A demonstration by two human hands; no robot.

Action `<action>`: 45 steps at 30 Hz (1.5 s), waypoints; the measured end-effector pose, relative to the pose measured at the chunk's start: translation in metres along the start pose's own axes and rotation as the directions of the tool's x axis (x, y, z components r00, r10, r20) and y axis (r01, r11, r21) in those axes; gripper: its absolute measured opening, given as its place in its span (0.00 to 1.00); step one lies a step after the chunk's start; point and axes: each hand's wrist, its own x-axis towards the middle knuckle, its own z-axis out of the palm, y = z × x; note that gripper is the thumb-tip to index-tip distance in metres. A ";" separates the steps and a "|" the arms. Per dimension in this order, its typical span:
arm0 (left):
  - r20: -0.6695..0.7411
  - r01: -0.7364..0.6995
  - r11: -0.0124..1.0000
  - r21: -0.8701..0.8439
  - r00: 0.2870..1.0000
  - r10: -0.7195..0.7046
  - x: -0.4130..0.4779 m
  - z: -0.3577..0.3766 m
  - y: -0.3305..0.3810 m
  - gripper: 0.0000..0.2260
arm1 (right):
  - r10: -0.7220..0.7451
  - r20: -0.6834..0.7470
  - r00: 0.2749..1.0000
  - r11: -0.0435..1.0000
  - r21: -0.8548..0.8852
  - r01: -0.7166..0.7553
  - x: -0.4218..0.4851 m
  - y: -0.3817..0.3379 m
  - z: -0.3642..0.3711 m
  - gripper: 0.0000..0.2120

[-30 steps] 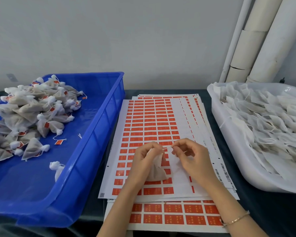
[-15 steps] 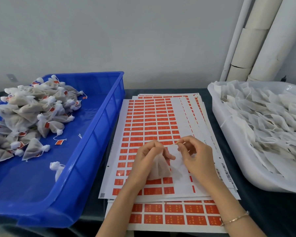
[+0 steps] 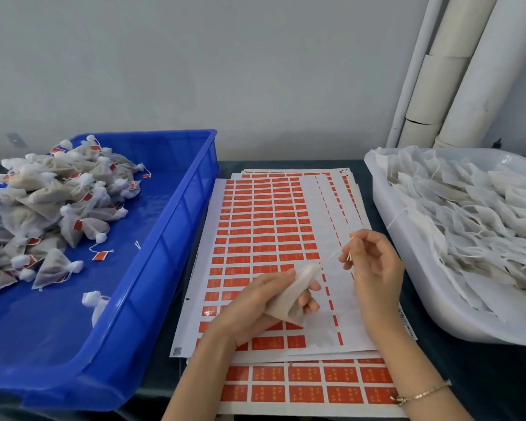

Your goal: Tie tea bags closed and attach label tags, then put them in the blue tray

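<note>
**Tying step in hand, label not yet on**

From my screen, the blue tray fills the left of the frame, with a heap of finished bags, tied and red-tagged, in its upper left part. The white tub on the right holds loose untied bags. Between them, in the centre, lies the stack of label sheets, with many red labels unpeeled.

Over the lower middle of those sheets, the left hand is curled round one tea bag, neck pointing up and right. The right hand, just beside it and to the right, pinches the bag's string between thumb and fingertips; the string runs from the bag's neck to that pinch.

I judge this to be the closing step: neck gathered, no knot that I can make out, and no tag on the string. The next move calls for a firm hold on the bag while the string is knotted tight. After that comes a label from the sheet, then the drop into the tray on the left.
</note>
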 end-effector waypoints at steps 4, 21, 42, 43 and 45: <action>-0.033 0.006 0.995 -0.095 0.999 -0.009 -0.002 -0.001 -0.001 0.12 | 0.051 -0.062 0.997 0.998 -0.030 -0.053 0.001 0.005 -0.001 0.03; -0.410 -0.417 0.903 -0.103 0.845 0.344 0.002 -0.005 0.000 0.12 | 0.084 0.387 0.918 0.830 -0.537 0.150 -0.011 0.013 0.009 0.06; -0.326 -0.165 0.575 0.801 0.685 0.651 0.014 0.000 -0.022 0.12 | 0.151 0.582 0.799 0.975 -0.221 -0.023 -0.014 -0.008 0.009 0.04; -0.309 -0.169 0.561 0.810 0.691 0.654 0.014 0.000 -0.023 0.11 | 0.156 0.586 0.795 0.975 -0.221 -0.028 -0.015 -0.009 0.010 0.04; -0.255 -0.187 0.524 0.831 0.709 0.657 0.015 -0.001 -0.023 0.08 | 0.162 0.598 0.785 0.976 -0.216 -0.037 -0.016 -0.010 0.011 0.04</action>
